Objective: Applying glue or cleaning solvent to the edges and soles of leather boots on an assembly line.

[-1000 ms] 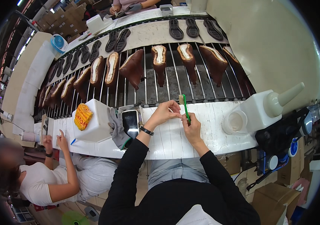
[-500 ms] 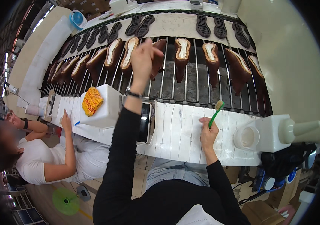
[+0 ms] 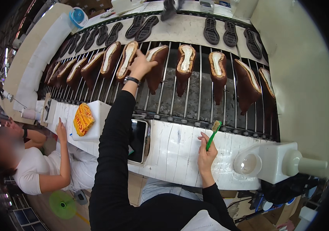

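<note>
My left hand (image 3: 141, 66) stretches over the metal-bar rack with its fingers spread. It is between two upside-down brown shoe uppers, overlapping the near edge of the right-hand shoe upper (image 3: 156, 73); I cannot tell whether the fingers press on it. The left-hand shoe upper (image 3: 127, 59) lies close to the forefinger. Both bottoms are tan-rimmed with a whitish middle. Above the white bench, my right hand (image 3: 206, 153) is closed round a green-handled brush (image 3: 213, 136), its pale bristles pointing up. A round translucent tub (image 3: 248, 163) stands to the right of that hand.
More shoe uppers (image 3: 218, 69) line the rack (image 3: 199, 96). Dark soles (image 3: 211, 31) lie on the pale strip behind. On the white bench (image 3: 176, 148) are a tablet-like device (image 3: 139, 140), a white container with a yellow packet (image 3: 84, 119), and a white jug (image 3: 284, 163). Another person (image 3: 39, 161) sits left.
My left hand has come down from a blurred, raised pose to the shoe uppers, fingers now spread. The brush stays in my right hand. A blurred dark sole has appeared at the far edge.
</note>
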